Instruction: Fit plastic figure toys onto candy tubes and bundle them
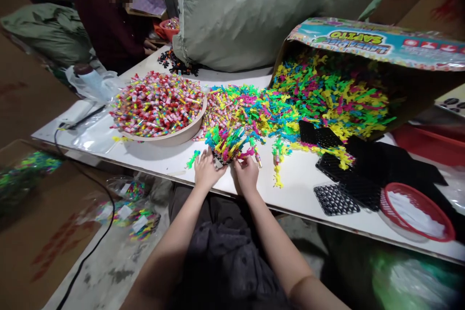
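Observation:
My left hand (205, 170) and my right hand (246, 174) rest on the white table (174, 164), both closed on the sides of a small black grid tray (222, 157). Bright plastic toy pieces (228, 140) in yellow, green, blue and pink stand packed in the tray. Just behind it lies a big loose heap of the same coloured pieces (290, 101), mixed with small wrapped candies. A round beige basin (181, 133) heaped with red and pink candy tubes (157, 101) sits to the left.
A tipped cardboard box (381, 43) spills coloured pieces at the right. Black grid trays (363, 169) and a red basket (417, 210) lie at the right front. A grey sack (261, 9) stands behind. Another person (109, 24) sits at the far left end.

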Tool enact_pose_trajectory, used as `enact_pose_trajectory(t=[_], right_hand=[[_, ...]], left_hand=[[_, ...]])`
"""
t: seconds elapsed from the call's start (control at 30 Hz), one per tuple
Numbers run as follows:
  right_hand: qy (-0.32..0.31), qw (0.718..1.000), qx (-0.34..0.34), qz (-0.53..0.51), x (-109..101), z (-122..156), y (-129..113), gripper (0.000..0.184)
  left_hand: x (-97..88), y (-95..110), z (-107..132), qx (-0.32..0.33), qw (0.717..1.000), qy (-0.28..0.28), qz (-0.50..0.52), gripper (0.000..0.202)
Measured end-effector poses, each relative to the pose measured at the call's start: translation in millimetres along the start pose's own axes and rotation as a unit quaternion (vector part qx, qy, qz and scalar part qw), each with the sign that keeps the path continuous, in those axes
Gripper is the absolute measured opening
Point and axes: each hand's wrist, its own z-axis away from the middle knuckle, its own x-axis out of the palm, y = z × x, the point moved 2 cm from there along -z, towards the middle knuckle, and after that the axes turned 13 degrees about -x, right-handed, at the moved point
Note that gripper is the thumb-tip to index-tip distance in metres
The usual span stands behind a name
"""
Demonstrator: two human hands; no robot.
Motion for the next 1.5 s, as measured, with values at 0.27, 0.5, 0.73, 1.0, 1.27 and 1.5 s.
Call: enact_pose_trajectory(t=[0.27, 0.5, 0.73, 1.0, 1.27, 1.5], right_hand=[[0.003, 0.998, -0.012, 0.056, 12.6, -0.7, 2.9, 0.021], [0.011, 0.997, -0.031, 0.069, 14.5, 0.5, 3.8, 0.02], [-0.001, 0.995, -0.044, 0.086, 15.1, 0.8, 5.9, 0.022], [-0.012, 0.993, -0.036, 0.108, 16.2, 1.0, 6.4, 0.022], [-0.021, 0.991, -0.047, 0.121, 17.4, 0.7, 7.5, 0.019], [-0.015, 0.992, -0.054, 0.113, 16.8, -0.1, 6.6, 0.019]], left_hand=[[0.8, -2.3, 2.7, 0.021, 0.999, 0.024, -0.004, 0.081], [1.8, -4.0, 3.0, 0.021, 0.999, 0.028, 0.009, 0.076], [-0.1, -5.5, 1.9, 0.02, 0.999, 0.017, 0.035, 0.079], [0.5, -7.7, 2.5, 0.023, 0.998, 0.027, 0.043, 0.084], [0.3, -8.2, 1.9, 0.024, 0.999, 0.016, 0.046, 0.084], [2.2, -9.4, 0.0, 0.003, 1.0, -0.006, 0.029, 0.078]])
